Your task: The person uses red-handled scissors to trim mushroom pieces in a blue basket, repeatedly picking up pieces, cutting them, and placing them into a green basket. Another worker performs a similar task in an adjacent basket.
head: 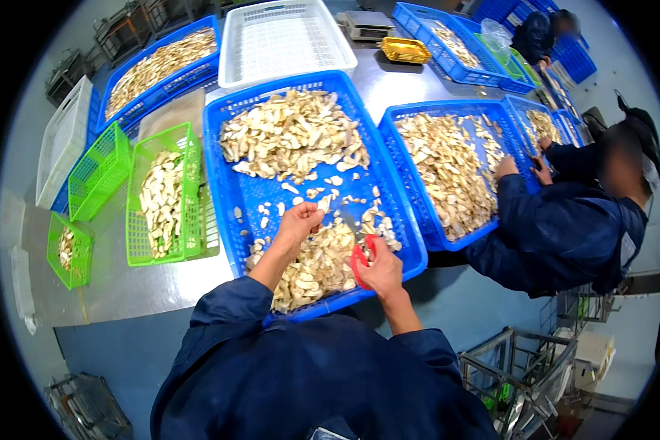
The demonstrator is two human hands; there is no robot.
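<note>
A large blue plastic crate (214, 165) lies before me, with a heap of sliced mushrooms (294, 132) at its far end and another pile (319, 264) at the near end. Small cut bits are scattered between them. Over the crate, my left hand (302, 220) pinches one pale mushroom piece (324, 204) between thumb and fingers. My right hand (384, 268) grips red-handled scissors (357, 264), whose blades point away from me above the crate; whether the blades are apart is unclear.
Left of the crate stands a green basket (190, 187) of mushroom slices, beside other green baskets (100, 170). A white crate (286, 77), a scale (367, 25) and golden trays (406, 50) are beyond. At right, a co-worker (561, 220) reaches into another blue crate (412, 187).
</note>
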